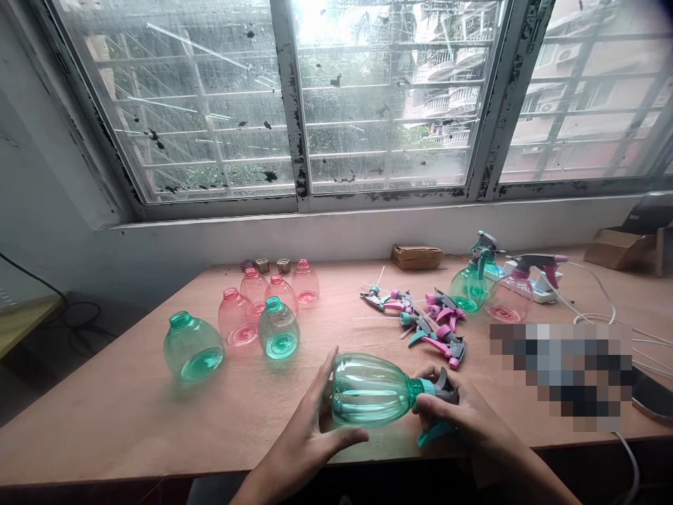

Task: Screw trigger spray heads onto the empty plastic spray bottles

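Note:
A green see-through spray bottle lies on its side in the air above the table's front edge, its neck pointing right. My left hand cups its base, fingers behind and thumb along the lower front. At the other end my right hand grips the grey and teal spray head, thumb and fingers around the collar at the bottle's neck. The head sits on the neck; how tightly it is screwed on I cannot tell. Just beyond lies a pile of loose pink, teal and grey spray heads with thin tubes.
Headless green bottles and pink bottles stand at left. Back right are green spray bottles and a pink one with heads on, near a power strip and white cables. A small cardboard box lies by the wall.

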Tool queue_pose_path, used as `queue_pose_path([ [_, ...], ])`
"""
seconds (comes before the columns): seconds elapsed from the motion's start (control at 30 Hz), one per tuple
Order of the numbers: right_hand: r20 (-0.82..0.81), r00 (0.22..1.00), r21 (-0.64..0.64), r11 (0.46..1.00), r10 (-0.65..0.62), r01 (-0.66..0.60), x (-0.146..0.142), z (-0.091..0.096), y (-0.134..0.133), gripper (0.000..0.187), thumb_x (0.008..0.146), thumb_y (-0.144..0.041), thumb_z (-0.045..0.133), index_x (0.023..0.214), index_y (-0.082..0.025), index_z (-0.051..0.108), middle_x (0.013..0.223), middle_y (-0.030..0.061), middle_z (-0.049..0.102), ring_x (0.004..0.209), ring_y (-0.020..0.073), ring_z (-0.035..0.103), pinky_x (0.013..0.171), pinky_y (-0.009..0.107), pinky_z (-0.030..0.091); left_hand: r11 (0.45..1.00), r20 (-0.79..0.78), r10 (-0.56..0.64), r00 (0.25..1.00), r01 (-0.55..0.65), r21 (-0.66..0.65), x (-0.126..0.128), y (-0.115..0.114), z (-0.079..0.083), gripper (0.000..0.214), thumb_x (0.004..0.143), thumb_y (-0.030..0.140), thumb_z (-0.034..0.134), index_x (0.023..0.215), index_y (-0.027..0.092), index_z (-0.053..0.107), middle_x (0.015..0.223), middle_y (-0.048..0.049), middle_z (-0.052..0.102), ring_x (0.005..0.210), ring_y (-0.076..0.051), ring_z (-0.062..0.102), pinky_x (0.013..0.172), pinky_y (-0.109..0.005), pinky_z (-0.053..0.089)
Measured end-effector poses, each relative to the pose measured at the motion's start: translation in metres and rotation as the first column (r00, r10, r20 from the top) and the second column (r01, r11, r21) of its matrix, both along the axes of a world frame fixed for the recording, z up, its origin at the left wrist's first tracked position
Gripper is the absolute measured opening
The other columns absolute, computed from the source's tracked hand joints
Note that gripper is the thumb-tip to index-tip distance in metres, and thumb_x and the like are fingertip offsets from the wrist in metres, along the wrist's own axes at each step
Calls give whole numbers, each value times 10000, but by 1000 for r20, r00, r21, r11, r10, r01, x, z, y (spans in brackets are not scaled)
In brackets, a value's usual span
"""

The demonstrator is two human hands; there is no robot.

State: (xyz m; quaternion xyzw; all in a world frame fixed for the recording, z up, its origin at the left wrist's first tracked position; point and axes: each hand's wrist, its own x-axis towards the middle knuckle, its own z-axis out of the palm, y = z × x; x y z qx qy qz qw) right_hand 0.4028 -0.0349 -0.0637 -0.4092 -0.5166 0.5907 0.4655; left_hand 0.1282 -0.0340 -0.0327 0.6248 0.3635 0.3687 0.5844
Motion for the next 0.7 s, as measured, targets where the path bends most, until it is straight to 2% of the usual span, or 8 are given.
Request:
queue_pose_path([
  [0.17, 37, 999, 6, 1000, -16, 15, -1, -2, 0, 429, 775, -473, 848, 978, -184, 604, 678, -26, 674, 639, 162, 601, 600, 267, 477, 995, -91, -14, 996, 22, 94, -2, 2, -2, 1051, 862, 232, 735, 1621, 335, 16, 1702, -38, 199, 1562, -282, 180, 1289, -461, 128],
  [0.3, 92, 996, 42, 999, 22, -26, 1, -3, 2, 420, 783, -482, 838, 970, -177, 618, 725, -32, 637, 672, 158, 579, 616, 262, 462, 996, -192, 44, 980, -28, 86, -4, 1, -3, 1164, 807, 275, 804, 1626, 288, -23, 1726, -58, 61, 1579, -312, 65, 1291, -478, 89],
  [0.4, 102, 995, 42, 999, 5, -9, 0, -2, 2, 428, 777, -482, 842, 975, -176, 619, 733, -37, 625, 671, 154, 570, 615, 258, 456, 998, -216, 35, 976, -22, 61, -4, 1, -2, 1065, 855, 346, 763, 1632, 239, 43, 1713, -95, 148, 1571, -325, 117, 1288, -499, 104],
  [0.47, 95, 995, 23, 1000, 0, -2, 0, 0, 1, 441, 777, -491, 840, 984, -176, 611, 712, -34, 640, 663, 160, 580, 615, 265, 464, 996, -211, 30, 977, -11, 89, -4, 1, -2, 1014, 864, 334, 754, 1630, 237, 96, 1697, -98, 215, 1565, -327, 146, 1289, -503, 97],
  [0.63, 60, 998, -14, 1000, -3, 4, -1, 2, -2, 449, 789, -502, 827, 997, -180, 592, 679, -14, 694, 649, 176, 614, 615, 282, 485, 994, -109, -18, 994, 29, 101, -3, 2, -2, 1012, 897, 255, 689, 1627, 283, -11, 1650, -75, 334, 1570, -295, 143, 1282, -500, 144],
  [0.7, 53, 999, -14, 1000, -2, 3, -1, 1, -2, 447, 793, -502, 823, 1001, -182, 590, 675, -12, 700, 644, 176, 619, 612, 282, 487, 994, -111, -18, 994, 29, 104, -2, 3, -2, 1023, 890, 250, 694, 1626, 294, -14, 1655, -64, 326, 1575, -288, 119, 1283, -488, 141],
])
